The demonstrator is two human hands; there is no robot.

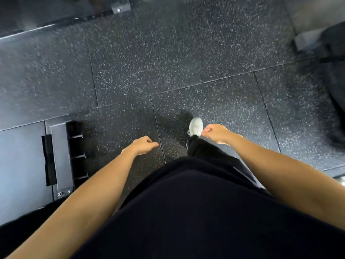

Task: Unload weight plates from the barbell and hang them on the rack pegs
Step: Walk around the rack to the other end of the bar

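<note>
Looking straight down from the head view, both arms swing over the speckled rubber floor (pixel 168 53) as the person seems to walk between loads. The left hand (pixel 143 145) and right hand (pixel 214 132) hang loosely curled, holding nothing. Rack pegs (pixel 79 156) jut from an upright (pixel 59 156) at the left floor edge; no plate or barbell is identifiable.

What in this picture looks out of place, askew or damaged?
Nothing stands out. Both the left hand and right hand hang loosely and hold nothing above the speckled black rubber floor tiles, which lie flat and unbroken. The edges are blurred.
</note>
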